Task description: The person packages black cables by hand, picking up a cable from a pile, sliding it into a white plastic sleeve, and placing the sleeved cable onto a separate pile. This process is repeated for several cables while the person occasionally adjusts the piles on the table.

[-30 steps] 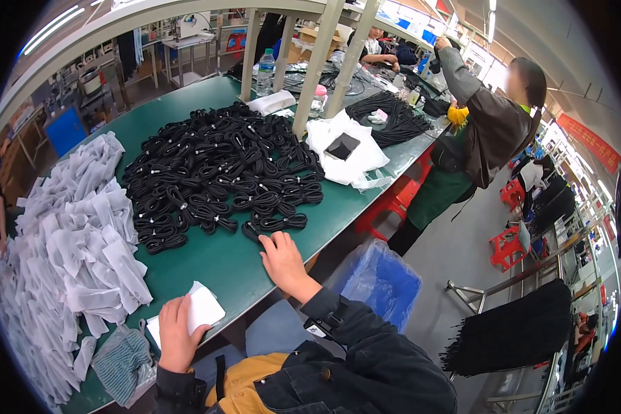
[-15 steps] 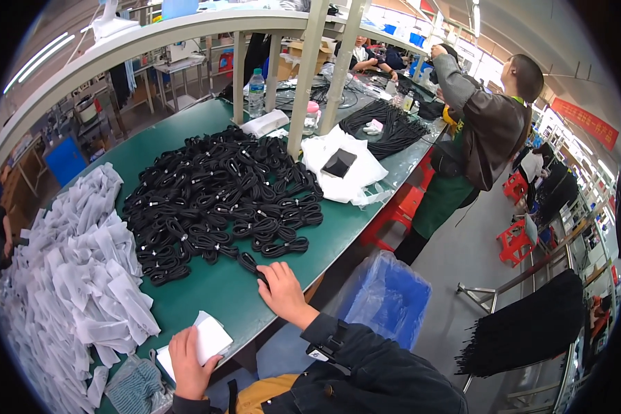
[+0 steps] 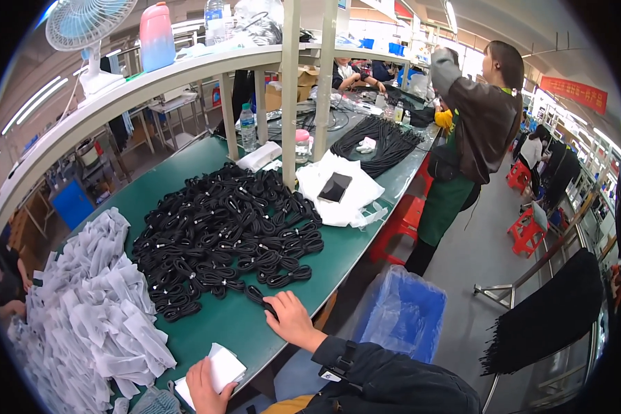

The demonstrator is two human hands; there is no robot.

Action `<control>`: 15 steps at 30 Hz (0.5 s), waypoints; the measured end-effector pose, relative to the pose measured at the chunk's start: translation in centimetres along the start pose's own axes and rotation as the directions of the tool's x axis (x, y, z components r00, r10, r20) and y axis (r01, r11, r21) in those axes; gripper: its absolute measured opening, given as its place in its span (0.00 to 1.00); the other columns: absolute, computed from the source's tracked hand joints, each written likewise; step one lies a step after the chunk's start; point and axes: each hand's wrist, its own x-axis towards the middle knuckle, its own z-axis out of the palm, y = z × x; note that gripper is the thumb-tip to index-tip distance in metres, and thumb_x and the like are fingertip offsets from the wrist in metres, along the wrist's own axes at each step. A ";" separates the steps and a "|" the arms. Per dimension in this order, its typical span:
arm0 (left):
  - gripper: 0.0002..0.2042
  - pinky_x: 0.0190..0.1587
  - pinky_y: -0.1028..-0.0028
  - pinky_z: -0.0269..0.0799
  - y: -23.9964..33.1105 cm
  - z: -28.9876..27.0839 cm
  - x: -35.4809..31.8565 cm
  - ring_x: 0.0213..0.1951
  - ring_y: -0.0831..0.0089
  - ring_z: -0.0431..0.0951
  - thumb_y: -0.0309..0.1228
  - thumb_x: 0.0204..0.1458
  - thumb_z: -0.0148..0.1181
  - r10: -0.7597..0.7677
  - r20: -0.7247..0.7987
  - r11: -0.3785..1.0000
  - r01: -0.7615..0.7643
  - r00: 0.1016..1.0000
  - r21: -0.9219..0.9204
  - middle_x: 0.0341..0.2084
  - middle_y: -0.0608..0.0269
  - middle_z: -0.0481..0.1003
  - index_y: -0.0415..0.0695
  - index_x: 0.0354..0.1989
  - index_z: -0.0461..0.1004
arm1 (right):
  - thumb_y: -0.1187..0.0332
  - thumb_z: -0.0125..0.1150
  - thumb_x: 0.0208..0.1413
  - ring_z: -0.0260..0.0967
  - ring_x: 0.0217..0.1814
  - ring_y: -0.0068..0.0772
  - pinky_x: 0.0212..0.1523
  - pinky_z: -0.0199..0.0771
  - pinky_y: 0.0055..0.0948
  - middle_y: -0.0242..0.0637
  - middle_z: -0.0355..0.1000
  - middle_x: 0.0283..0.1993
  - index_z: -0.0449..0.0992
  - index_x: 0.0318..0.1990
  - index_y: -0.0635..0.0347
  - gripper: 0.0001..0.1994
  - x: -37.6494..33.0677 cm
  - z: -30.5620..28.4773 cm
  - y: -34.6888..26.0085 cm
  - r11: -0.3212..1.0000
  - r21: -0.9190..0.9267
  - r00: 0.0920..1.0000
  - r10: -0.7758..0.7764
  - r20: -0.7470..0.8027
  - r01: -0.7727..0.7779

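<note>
A coiled black cable bundle [image 3: 255, 295] lies at the near edge of a big heap of black cable bundles [image 3: 231, 231], and my right hand [image 3: 295, 319] has its fingers closed over the bundle's near end. Lower left, my left hand [image 3: 208, 388] grips a small stack of white sheets [image 3: 225, 366] by the table's front edge, fingers on one side and thumb on the other. Beside the heap spreads a large pile of thin whitish translucent sleeves or bags [image 3: 100, 303]. A striped grey-green cloth-like item [image 3: 157, 401] shows partly near my left hand.
The green table [image 3: 217, 310] carries a shelf frame with upright posts [image 3: 291, 103]. A dark phone-like slab [image 3: 335, 186] rests on white plastic [image 3: 317, 176]. A lined blue bin [image 3: 410, 314] stands right of the table. Beyond it a co-worker [image 3: 486, 117] stands with an arm raised.
The view has tilted upward, so a fan and a pink-blue bottle on the shelf come into sight. Both my hands stay at the same things.
</note>
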 end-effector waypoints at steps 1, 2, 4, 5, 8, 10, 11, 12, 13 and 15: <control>0.36 0.62 0.54 0.61 0.0 0.0 0.1 0.58 0.44 0.66 0.37 0.46 0.72 -0.003 -0.002 1.000 0.003 1.000 -0.001 0.56 0.44 0.69 0.37 0.63 0.65 | 0.73 0.64 0.50 0.66 0.43 0.46 0.44 0.70 0.39 0.42 0.66 0.38 0.73 0.47 0.62 0.16 0.0 -0.1 0.0 1.000 0.002 1.000 0.002 0.000 -0.002; 0.34 0.62 0.54 0.61 0.0 0.0 0.2 0.58 0.44 0.66 0.37 0.47 0.71 -0.008 -0.004 1.000 0.008 1.000 -0.003 0.56 0.43 0.69 0.37 0.62 0.66 | 0.73 0.64 0.50 0.66 0.43 0.46 0.44 0.70 0.39 0.42 0.66 0.38 0.74 0.47 0.62 0.16 0.1 -0.1 0.1 1.000 0.004 1.000 0.004 0.002 -0.004; 0.33 0.62 0.54 0.61 0.1 0.0 0.3 0.58 0.44 0.66 0.37 0.48 0.71 -0.021 0.003 1.000 0.021 1.000 -0.005 0.56 0.43 0.69 0.37 0.62 0.67 | 0.73 0.64 0.49 0.66 0.43 0.46 0.44 0.70 0.39 0.42 0.66 0.38 0.74 0.47 0.62 0.16 0.2 0.0 0.2 1.000 0.007 1.000 0.007 0.001 -0.007; 0.36 0.62 0.54 0.61 0.1 0.1 0.4 0.58 0.44 0.66 0.35 0.42 0.73 -0.014 -0.007 1.000 0.014 1.000 0.008 0.56 0.43 0.68 0.36 0.61 0.66 | 0.73 0.64 0.49 0.66 0.43 0.46 0.44 0.70 0.39 0.42 0.66 0.38 0.74 0.47 0.62 0.16 0.3 0.0 0.2 1.000 0.009 1.000 0.002 -0.004 -0.002; 0.43 0.62 0.54 0.61 0.4 0.2 0.4 0.57 0.45 0.66 0.32 0.32 0.77 -0.004 -0.020 0.999 0.005 1.000 0.033 0.55 0.45 0.68 0.34 0.61 0.64 | 0.73 0.65 0.49 0.66 0.43 0.46 0.44 0.70 0.39 0.42 0.66 0.38 0.74 0.47 0.63 0.16 0.3 0.1 0.5 1.000 0.010 1.000 -0.001 -0.001 0.001; 0.43 0.62 0.55 0.61 0.6 0.2 0.2 0.57 0.45 0.66 0.32 0.32 0.77 -0.022 -0.017 0.999 0.023 1.000 0.032 0.55 0.45 0.68 0.34 0.62 0.64 | 0.73 0.65 0.49 0.66 0.43 0.46 0.44 0.70 0.39 0.42 0.66 0.38 0.74 0.47 0.63 0.16 0.0 0.0 0.5 1.000 0.007 1.000 -0.005 0.000 0.005; 0.43 0.62 0.55 0.61 0.7 0.2 0.1 0.57 0.45 0.66 0.32 0.32 0.77 -0.030 -0.017 0.999 0.031 0.999 0.031 0.55 0.45 0.68 0.34 0.62 0.64 | 0.73 0.65 0.49 0.66 0.43 0.46 0.44 0.70 0.39 0.42 0.66 0.38 0.74 0.47 0.63 0.16 0.0 0.0 0.5 1.000 0.006 1.000 0.002 0.006 -0.002; 0.43 0.62 0.55 0.61 0.7 0.2 0.1 0.57 0.45 0.66 0.32 0.32 0.77 -0.034 -0.009 0.999 0.034 0.999 0.028 0.55 0.45 0.68 0.34 0.62 0.64 | 0.73 0.65 0.49 0.66 0.42 0.46 0.43 0.70 0.39 0.42 0.66 0.38 0.74 0.47 0.63 0.16 0.1 0.0 0.4 1.000 0.007 1.000 0.000 -0.001 0.000; 0.43 0.62 0.55 0.61 0.5 0.2 0.1 0.58 0.45 0.66 0.32 0.32 0.77 -0.033 -0.012 0.999 0.034 0.999 0.030 0.55 0.45 0.68 0.34 0.62 0.64 | 0.73 0.65 0.49 0.66 0.42 0.46 0.43 0.70 0.39 0.42 0.66 0.38 0.74 0.47 0.63 0.16 0.2 0.1 0.4 1.000 0.008 1.000 -0.002 -0.009 0.002; 0.43 0.62 0.55 0.61 0.3 0.2 0.2 0.58 0.45 0.66 0.32 0.32 0.76 -0.028 -0.022 0.999 0.029 0.999 0.035 0.55 0.46 0.68 0.34 0.62 0.64 | 0.73 0.65 0.49 0.66 0.42 0.46 0.43 0.70 0.39 0.42 0.66 0.38 0.74 0.47 0.63 0.16 0.1 0.1 0.3 1.000 0.005 1.000 -0.002 -0.016 0.002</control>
